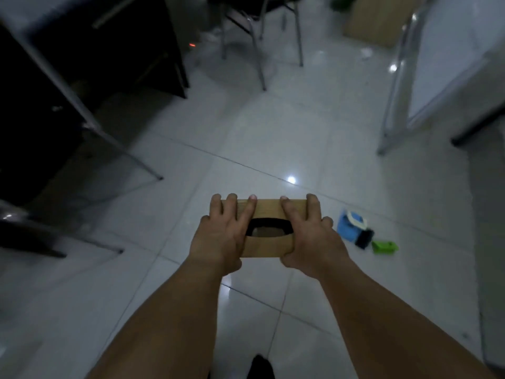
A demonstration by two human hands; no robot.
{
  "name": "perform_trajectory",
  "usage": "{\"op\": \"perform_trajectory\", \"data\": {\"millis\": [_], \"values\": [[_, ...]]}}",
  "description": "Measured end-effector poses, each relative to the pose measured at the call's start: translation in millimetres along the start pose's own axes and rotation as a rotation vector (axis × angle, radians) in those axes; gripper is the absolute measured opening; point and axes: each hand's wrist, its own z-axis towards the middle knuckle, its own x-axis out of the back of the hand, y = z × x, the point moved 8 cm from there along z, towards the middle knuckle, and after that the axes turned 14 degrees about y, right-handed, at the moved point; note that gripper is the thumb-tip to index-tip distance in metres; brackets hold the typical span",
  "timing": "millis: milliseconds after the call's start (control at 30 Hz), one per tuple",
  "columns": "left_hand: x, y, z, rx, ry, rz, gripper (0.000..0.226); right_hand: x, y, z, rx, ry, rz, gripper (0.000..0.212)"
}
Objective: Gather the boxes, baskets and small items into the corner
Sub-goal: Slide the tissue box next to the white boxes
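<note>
Wooden box (269, 227) with an oval top opening held between both hands above the tiled floor (273, 149). Left hand (222, 236) clamps the box's left end, fingers spread over the top, fingertips curled over the far edge. Right hand (310, 236) clamps the right end likewise, thumb under the near corner. On the floor just right of the right hand: blue item (348, 227), black item (364, 237), small green item (385, 247), clustered together. Chair legs (259, 50) far ahead of the hands. Cardboard box (378, 20) far ahead, right. View motion-blurred.
</note>
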Motion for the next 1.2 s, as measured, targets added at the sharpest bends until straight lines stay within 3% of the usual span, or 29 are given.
{"op": "perform_trajectory", "data": {"millis": [233, 533, 867, 1200], "values": [[29.6, -177.9, -169.0, 0.483, 0.042, 0.074, 0.132, -43.4, -234.5, -17.4, 0.478, -0.081, -0.051, 0.118], [17.9, -301.2, -470.8, 0.958, -0.04, 0.07, 0.129, -146.3, -481.7, -189.5, 0.894, -0.243, -0.083, 0.122], [11.3, -367.7, -635.0, 1.073, 0.019, -0.01, 0.126, -188.8, -610.6, -305.2, 1.027, -0.285, -0.162, 0.122], [-6.1, -415.0, -661.0, 1.125, 0.021, -0.113, 0.125, -217.9, -665.0, -304.0, 1.069, -0.329, -0.251, 0.123]]}}
